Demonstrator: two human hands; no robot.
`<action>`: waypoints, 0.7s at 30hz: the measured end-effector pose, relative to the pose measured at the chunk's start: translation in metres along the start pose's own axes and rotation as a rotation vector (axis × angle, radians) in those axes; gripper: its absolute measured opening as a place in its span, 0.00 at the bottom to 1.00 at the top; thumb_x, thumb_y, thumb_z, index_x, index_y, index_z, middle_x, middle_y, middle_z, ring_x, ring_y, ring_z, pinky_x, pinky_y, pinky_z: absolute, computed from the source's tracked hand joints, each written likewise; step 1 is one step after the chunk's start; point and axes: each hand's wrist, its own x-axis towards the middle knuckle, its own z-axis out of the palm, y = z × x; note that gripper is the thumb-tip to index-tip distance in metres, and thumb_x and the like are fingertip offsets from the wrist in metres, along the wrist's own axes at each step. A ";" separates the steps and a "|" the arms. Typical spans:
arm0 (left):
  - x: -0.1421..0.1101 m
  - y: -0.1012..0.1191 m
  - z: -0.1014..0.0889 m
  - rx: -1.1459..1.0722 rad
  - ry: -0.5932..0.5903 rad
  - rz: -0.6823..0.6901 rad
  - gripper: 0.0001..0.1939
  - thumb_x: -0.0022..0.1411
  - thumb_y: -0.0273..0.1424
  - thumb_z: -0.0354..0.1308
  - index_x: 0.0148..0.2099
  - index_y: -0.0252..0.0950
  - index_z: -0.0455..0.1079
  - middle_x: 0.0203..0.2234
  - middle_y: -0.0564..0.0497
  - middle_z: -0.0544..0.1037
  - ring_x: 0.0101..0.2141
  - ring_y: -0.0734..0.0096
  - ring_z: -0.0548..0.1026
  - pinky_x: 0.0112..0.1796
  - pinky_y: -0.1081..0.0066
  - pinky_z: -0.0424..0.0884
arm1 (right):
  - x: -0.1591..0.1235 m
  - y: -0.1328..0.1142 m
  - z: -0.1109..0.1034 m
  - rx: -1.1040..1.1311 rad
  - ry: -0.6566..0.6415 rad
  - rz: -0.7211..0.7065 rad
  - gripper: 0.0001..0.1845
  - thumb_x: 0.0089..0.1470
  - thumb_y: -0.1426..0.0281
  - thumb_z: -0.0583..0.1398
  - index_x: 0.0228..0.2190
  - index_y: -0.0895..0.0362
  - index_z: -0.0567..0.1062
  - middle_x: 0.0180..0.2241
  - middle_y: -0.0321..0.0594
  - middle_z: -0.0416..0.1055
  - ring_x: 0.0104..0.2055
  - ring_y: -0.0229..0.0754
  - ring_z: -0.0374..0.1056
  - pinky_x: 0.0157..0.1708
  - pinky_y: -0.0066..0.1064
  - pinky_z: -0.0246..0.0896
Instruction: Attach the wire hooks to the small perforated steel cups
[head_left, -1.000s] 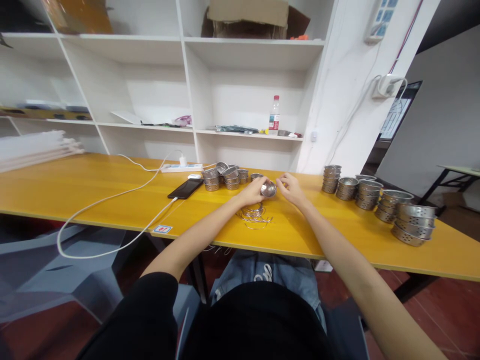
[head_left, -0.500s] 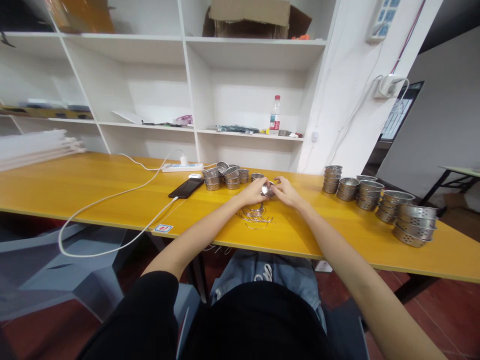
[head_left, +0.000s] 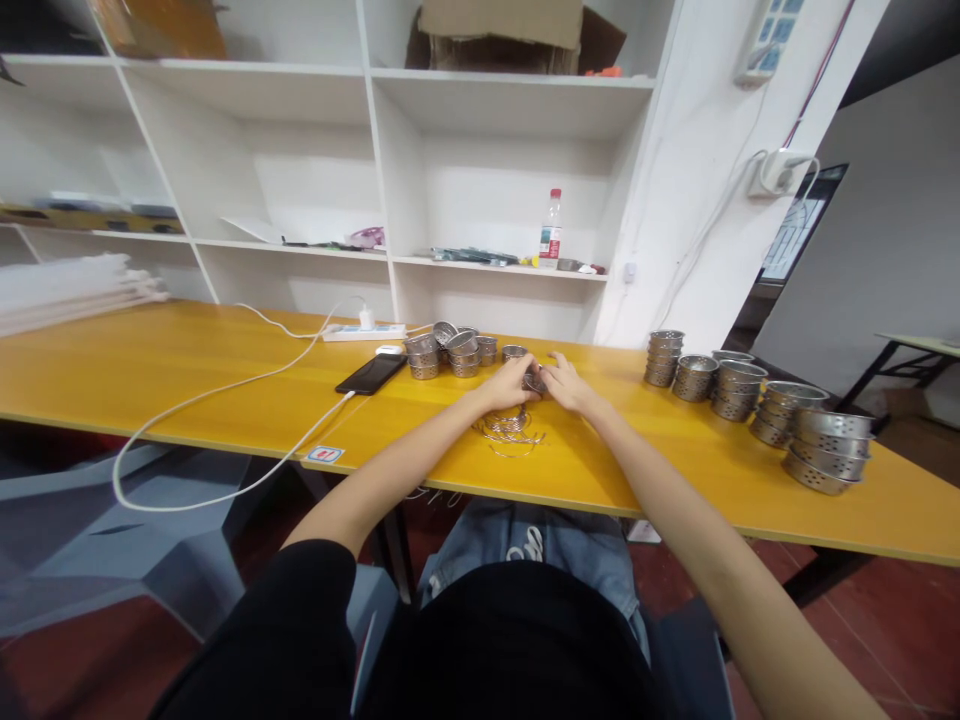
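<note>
Person sitting at the long yellow table (head_left: 150,370), both arms reaching out to the middle of it. Left hand (head_left: 510,385) and right hand (head_left: 564,384) are meeting around one small metal cup (head_left: 535,379), fingers of both closing on it from either side; the cup is sitting just above the tabletop, mostly hidden between the hands. Just near of the hands, a loose heap of wire rings (head_left: 510,434) is lying on the table. Just far-left of the hands, a cluster of the same metal cups (head_left: 450,353) is standing beside a black phone (head_left: 370,374) with a white cable (head_left: 225,395) trailing off the near edge. Well to the right, stacks of perforated metal cups (head_left: 739,388) are running toward the near right corner. White shelving (head_left: 375,170) is standing behind.
</note>
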 end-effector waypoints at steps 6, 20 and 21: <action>0.005 0.004 -0.003 -0.040 0.122 -0.136 0.29 0.51 0.32 0.74 0.52 0.39 0.64 0.48 0.45 0.79 0.49 0.54 0.77 0.53 0.57 0.73 | 0.007 0.001 -0.011 0.146 0.234 -0.034 0.27 0.74 0.57 0.49 0.34 0.54 0.81 0.49 0.48 0.71 0.59 0.51 0.67 0.66 0.43 0.60; 0.068 -0.019 -0.022 0.331 0.167 -0.257 0.21 0.62 0.28 0.66 0.56 0.35 0.67 0.58 0.34 0.68 0.54 0.45 0.76 0.61 0.48 0.70 | -0.001 0.021 -0.003 -0.064 0.143 0.096 0.21 0.72 0.60 0.55 0.29 0.55 0.75 0.42 0.48 0.69 0.43 0.47 0.69 0.54 0.40 0.67; 0.069 -0.021 -0.020 0.409 0.129 -0.249 0.19 0.63 0.27 0.64 0.55 0.35 0.69 0.59 0.34 0.69 0.57 0.44 0.74 0.64 0.46 0.67 | -0.002 0.018 -0.002 -0.073 0.128 0.102 0.20 0.72 0.60 0.55 0.30 0.55 0.76 0.43 0.48 0.69 0.43 0.46 0.69 0.54 0.39 0.66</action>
